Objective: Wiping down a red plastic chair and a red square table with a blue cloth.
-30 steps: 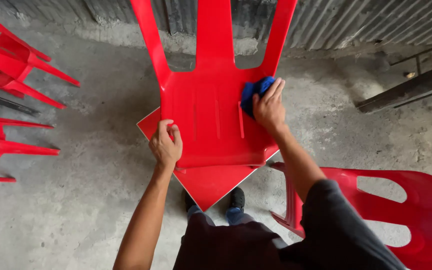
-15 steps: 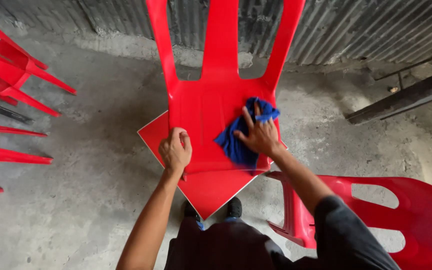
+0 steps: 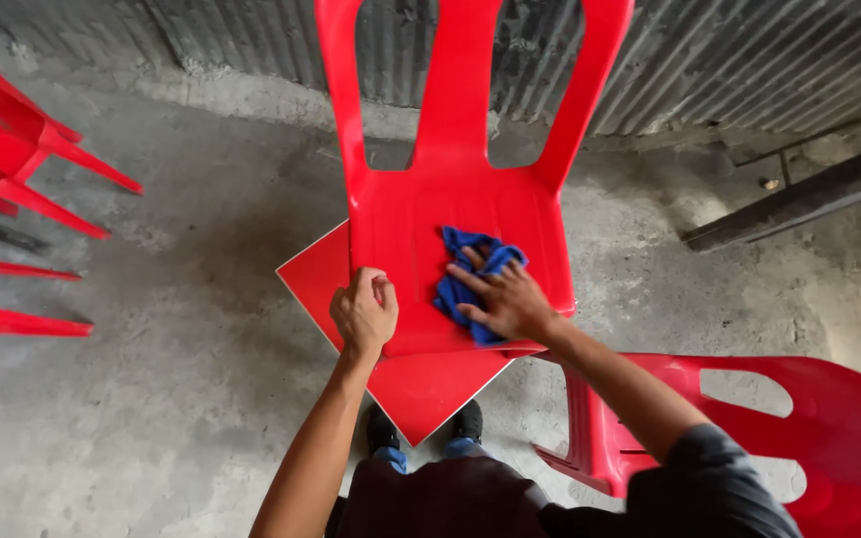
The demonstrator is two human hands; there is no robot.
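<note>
A red plastic chair [image 3: 430, 214] stands in front of me with its slotted back rising to the top of the view. It rests over a red square panel [image 3: 429, 394] turned like a diamond. My left hand [image 3: 364, 314] is curled in a fist around the seat's front left edge. My right hand [image 3: 510, 301] presses a crumpled blue cloth [image 3: 458, 289] onto the middle of the seat, fingers spread over it. My shoes [image 3: 383, 436] show just below the panel's tip.
Red plastic chairs lie tipped at the left [image 3: 12, 164], legs pointing right. Another red chair [image 3: 819, 428] stands at lower right beside my right arm. A corrugated metal wall [image 3: 749, 55] runs along the back, with a dark beam [image 3: 799, 199] at right. The floor is rough concrete [image 3: 171, 329].
My right hand has dragged the blue cloth from the seat's far right corner down and left to the middle. My left hand keeps its hold on the seat edge.
</note>
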